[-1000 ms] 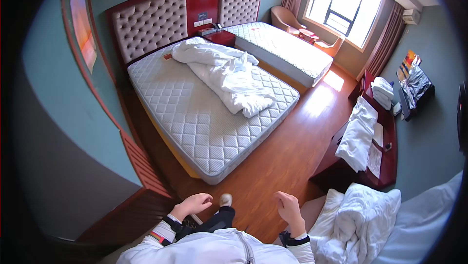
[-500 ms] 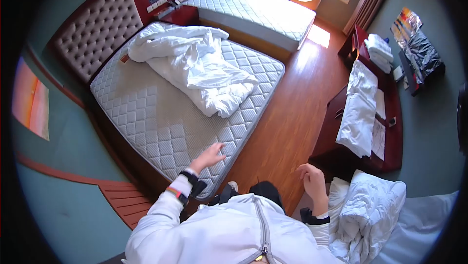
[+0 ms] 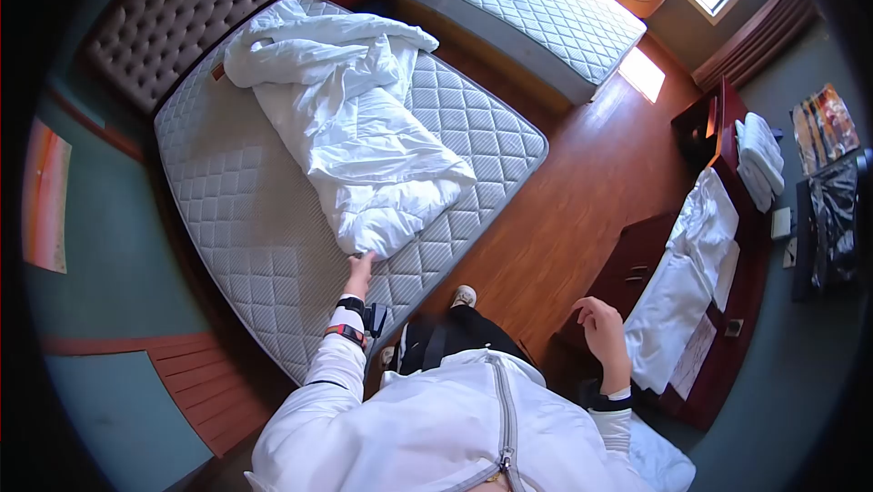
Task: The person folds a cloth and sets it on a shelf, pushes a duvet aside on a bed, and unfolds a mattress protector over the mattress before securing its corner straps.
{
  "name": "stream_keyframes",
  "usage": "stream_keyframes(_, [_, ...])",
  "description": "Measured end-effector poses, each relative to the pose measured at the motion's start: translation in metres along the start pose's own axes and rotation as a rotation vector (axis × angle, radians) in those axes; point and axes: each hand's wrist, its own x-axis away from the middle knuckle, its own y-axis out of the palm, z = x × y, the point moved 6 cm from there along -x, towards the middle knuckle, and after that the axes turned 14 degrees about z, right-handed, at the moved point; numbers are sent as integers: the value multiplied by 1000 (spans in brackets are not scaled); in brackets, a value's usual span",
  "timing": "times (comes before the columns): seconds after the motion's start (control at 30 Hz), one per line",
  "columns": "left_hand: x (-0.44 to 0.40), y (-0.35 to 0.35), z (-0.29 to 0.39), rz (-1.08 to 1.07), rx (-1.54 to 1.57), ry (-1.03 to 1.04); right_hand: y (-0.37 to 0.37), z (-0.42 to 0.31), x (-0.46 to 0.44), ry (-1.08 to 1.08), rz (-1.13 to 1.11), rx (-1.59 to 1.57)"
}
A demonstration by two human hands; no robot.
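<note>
A rumpled white duvet (image 3: 364, 142) lies across the bare quilted mattress (image 3: 245, 246), bunched thickest toward the headboard. My left hand (image 3: 359, 276) reaches forward over the mattress, its fingers closed on the duvet's near corner. My right hand (image 3: 604, 330) hangs in the air to the right, above the floor and beside the dark red cabinet. Its fingers are loosely bent and somewhat apart, with nothing in them.
A second bare mattress (image 3: 518, 10) stands beyond the first bed, with wooden floor (image 3: 546, 219) between the beds and the cabinet. White linen (image 3: 687, 283) and folded white towels (image 3: 759, 160) lie on the cabinet (image 3: 627, 260). More white bedding (image 3: 659, 460) is low at right.
My left hand has moved forward from above the mattress and taken hold of the duvet's corner. My view has shifted closer to the bed. The right hand remains empty at the right.
</note>
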Motion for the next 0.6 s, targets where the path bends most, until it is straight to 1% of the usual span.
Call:
stream_keyframes(0.03, [0,1,-5,129,154,-136,-7,7,-25,-57,5,27])
stream_keyframes(0.13, [-11,25,-7,75,250,-217,-22,23,-89,-116,-31,97])
stream_keyframes(0.17, [-9,33,-6,11,302,-196,-23,29,-106,-111,-49,78])
stream_keyframes(0.23, [-24,46,-15,128,247,-299,-24,41,-140,-100,-77,42])
stream_keyframes(0.27, [-36,51,-20,153,199,-307,-22,48,-154,-111,-93,39])
stream_keyframes(0.3, [-39,58,-14,289,350,-148,-17,59,-168,-122,-113,36])
stream_keyframes(0.37, [-47,71,-5,466,281,-20,-7,79,-199,-151,-182,36])
stream_keyframes(0.4, [-42,82,7,538,189,-21,-3,86,-217,-170,-207,31])
stream_keyframes(0.43, [-52,96,13,493,191,37,0,90,-235,-190,-229,25])
stream_keyframes(0.47, [-54,110,27,465,147,119,5,97,-256,-167,-306,36])
stream_keyframes(0.5, [-60,129,41,435,108,202,5,99,-278,-191,-308,14])
stream_keyframes(0.6, [-45,184,116,478,-220,338,9,98,-352,-306,-284,-33])
